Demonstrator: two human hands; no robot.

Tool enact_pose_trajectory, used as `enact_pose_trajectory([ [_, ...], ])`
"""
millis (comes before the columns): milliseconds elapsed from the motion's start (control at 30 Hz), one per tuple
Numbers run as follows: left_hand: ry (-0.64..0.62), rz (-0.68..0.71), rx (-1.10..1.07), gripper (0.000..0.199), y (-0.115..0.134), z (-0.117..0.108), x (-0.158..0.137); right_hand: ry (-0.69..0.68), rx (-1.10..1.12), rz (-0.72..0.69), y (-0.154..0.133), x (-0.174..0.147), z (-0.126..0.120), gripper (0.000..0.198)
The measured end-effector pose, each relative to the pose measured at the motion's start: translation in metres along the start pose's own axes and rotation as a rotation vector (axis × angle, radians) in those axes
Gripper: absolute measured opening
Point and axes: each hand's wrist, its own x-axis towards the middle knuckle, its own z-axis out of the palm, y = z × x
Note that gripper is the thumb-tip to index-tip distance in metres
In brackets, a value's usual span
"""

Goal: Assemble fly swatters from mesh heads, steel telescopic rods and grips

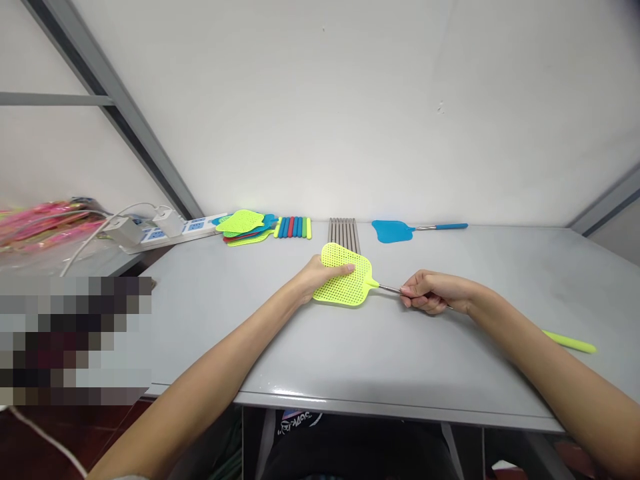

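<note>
My left hand [311, 276] holds the lime-yellow perforated head [343, 283] of a fly swatter, thumb on top and fingers underneath. From its neck a thin metal rod [389, 289] runs right into my right hand [431, 292], whose fingers are closed round it. More of the rod shows behind that hand, then passes behind my right wrist. A lime-yellow handle [571, 343] emerges beyond my right forearm, in line with the rod; the forearm hides whether they join. Just behind the swatter head lies a row of metal rods [344, 230].
Along the wall lie stacked swatter heads [243, 221], a row of coloured handles [294, 227] and a blue fly swatter [393, 231]. A white power strip [195, 228] with plugs stands at the left. The grey table's front edge [390, 410] runs below my arms.
</note>
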Motion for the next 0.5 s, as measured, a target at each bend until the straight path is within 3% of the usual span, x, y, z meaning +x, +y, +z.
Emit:
enact_pose_trajectory([
  [500, 0.013, 0.058, -0.017, 0.040, -0.0037, 0.0088, 0.0001, 0.002, -0.044, 0.009, 0.0013, 0.0015, -0.0046, 0.022],
])
